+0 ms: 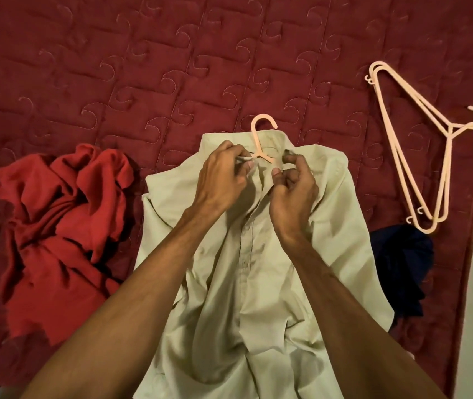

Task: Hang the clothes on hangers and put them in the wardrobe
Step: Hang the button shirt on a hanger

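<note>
A pale green buttoned shirt [261, 269] lies front up on the bed, collar away from me. A pink hanger [259, 136] sits inside it, its hook and neck sticking out of the collar. My left hand [221, 180] pinches the left side of the collar near the top button. My right hand [293, 191] pinches the right side of the collar, fingers curled on the fabric. Both hands meet just below the hanger's neck.
A crumpled red garment [59, 226] lies left of the shirt. A dark blue garment [402, 260] lies at the right, partly under the shirt. Two spare pink hangers [419, 156] lie stacked at the right. The maroon quilted bedspread [143, 67] ends at the right edge.
</note>
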